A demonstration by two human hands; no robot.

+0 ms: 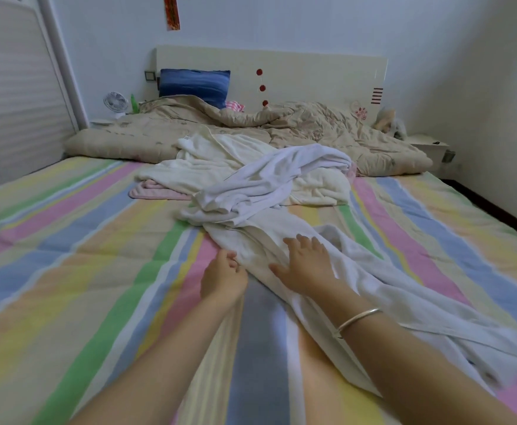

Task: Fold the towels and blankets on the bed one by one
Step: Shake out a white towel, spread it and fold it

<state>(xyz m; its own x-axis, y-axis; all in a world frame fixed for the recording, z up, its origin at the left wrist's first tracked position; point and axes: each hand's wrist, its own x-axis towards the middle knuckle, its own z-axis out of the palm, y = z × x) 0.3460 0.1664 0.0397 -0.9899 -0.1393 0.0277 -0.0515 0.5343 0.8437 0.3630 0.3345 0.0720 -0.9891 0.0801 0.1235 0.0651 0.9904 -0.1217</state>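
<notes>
A long white towel [373,289] lies crumpled and stretched diagonally across the striped bed sheet [67,240], running from the pile in the middle toward the near right. My left hand [223,276] pinches the towel's left edge with curled fingers. Flat on the cloth just to the right, my right hand [307,265] presses down with its fingers spread; a silver bangle sits on that wrist. Behind them a heap holds another white towel [281,176], a cream blanket [220,157] and a pink towel [156,191] underneath.
A beige quilt [251,127] lies bunched along the headboard [312,75], with a blue pillow [194,84] behind it. A small fan [115,103] stands at the far left and a bedside table [428,147] at the far right. A wardrobe door [12,93] fills the left side.
</notes>
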